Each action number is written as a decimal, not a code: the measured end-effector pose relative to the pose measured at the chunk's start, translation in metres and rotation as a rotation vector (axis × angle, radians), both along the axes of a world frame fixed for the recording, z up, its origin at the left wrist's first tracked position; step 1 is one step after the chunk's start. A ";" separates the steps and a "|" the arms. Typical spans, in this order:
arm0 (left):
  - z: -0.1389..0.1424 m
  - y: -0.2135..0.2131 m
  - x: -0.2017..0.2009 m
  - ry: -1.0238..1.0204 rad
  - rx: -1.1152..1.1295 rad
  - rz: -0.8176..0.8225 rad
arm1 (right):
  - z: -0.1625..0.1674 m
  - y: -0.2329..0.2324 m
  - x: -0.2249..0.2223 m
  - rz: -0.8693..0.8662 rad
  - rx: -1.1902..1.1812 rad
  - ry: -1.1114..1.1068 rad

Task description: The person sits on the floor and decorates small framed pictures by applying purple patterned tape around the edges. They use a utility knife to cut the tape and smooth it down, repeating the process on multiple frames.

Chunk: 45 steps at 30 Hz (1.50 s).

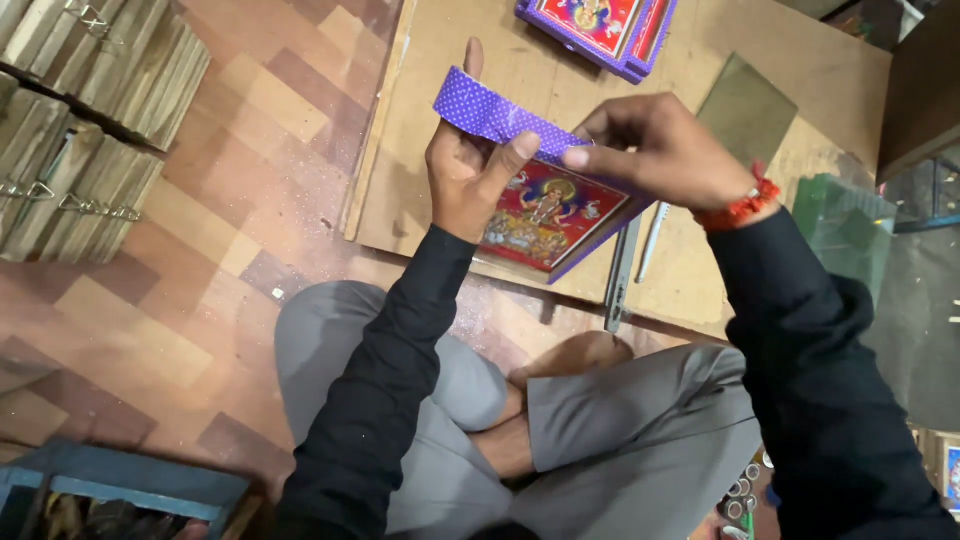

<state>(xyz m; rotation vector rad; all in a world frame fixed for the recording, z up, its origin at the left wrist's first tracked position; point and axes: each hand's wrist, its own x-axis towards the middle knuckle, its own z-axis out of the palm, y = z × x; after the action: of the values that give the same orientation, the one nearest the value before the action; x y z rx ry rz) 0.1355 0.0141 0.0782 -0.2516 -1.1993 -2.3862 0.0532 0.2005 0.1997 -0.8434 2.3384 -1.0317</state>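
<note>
Layout as I see it: board surface [600,80] on the floor before my crossed legs; framed picture [545,215] held above its near edge, tape strip [490,115] across its top; second framed picture [600,30] at the far edge; wooden stacks [80,120] left.

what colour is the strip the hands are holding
Purple with small white dots; the strip shows best in the head view, held between the left hand and right hand.

Centre frame: left hand [465,175] and right hand [655,150] pinch a purple dotted strip [495,115] above a framed picture [545,215].
</note>
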 end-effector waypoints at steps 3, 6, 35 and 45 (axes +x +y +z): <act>0.010 0.002 -0.001 0.000 -0.035 0.002 | 0.005 0.012 0.008 -0.062 -0.041 -0.078; 0.012 0.004 0.003 -0.019 -0.060 0.020 | 0.004 0.012 0.016 -0.088 -0.030 -0.009; -0.008 0.034 0.056 -0.117 0.060 0.381 | -0.028 0.007 0.165 -0.290 0.204 1.006; 0.000 0.037 0.064 -0.119 0.105 0.394 | -0.050 0.126 0.158 -0.495 0.235 0.814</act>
<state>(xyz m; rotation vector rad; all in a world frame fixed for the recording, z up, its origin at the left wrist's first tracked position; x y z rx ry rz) 0.1995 0.0510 0.0786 0.1512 -1.0567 -2.1297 0.2110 0.3266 0.1499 -0.6771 3.4025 -0.6011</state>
